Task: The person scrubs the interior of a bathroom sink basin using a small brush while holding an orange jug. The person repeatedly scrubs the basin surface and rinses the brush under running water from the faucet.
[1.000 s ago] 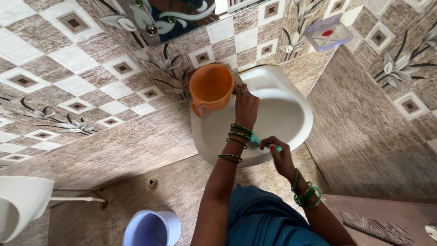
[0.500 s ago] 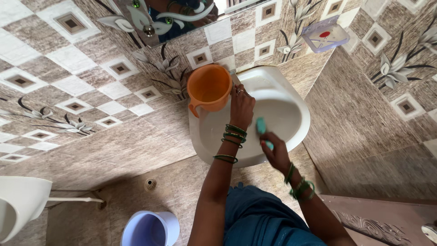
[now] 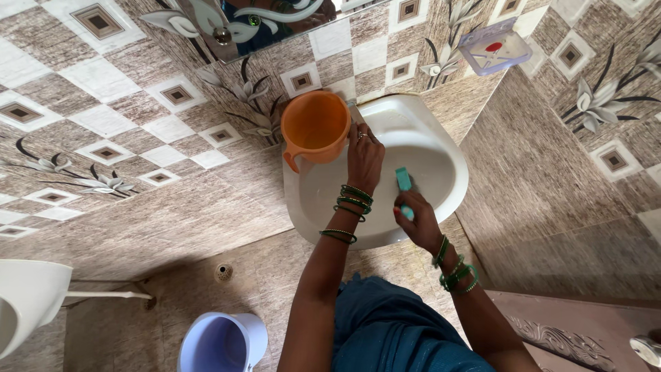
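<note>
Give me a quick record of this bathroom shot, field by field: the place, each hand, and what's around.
Place: tiled bathroom, white sink on the wall
Left hand: resting at the sink's back rim, beside the orange jug
Right hand: gripping a teal brush over the basin
Jug: sits on the sink's left rim, handle towards the person
Wall: soap dish above the sink, mirror at top
Floor: lilac bucket, drain
</note>
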